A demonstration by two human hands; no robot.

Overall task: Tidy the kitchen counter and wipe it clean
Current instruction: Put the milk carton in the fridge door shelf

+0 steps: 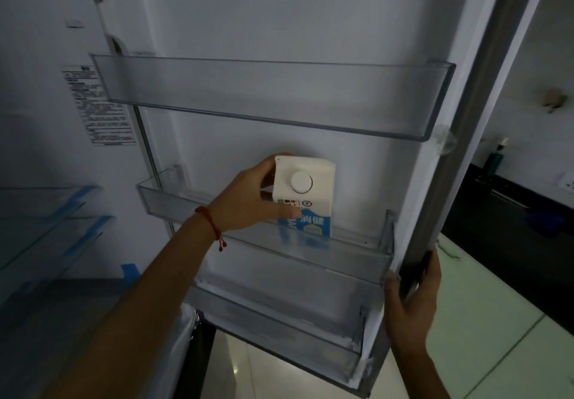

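A white and blue milk carton (306,193) with a round white cap stands upright in the middle shelf (357,258) of the open fridge door. My left hand (248,199) is wrapped around the carton's left side, with a red string bracelet on the wrist. My right hand (413,299) grips the outer edge of the fridge door (459,162) at lower right, thumb on the inner side and fingers on the grey outer face.
A clear upper door shelf (279,97) and a lower door shelf (279,314) hold nothing. Fridge interior glass shelves (46,230) with blue tape lie at left. Pale tiled floor (484,321) and a dark counter (512,212) show at right.
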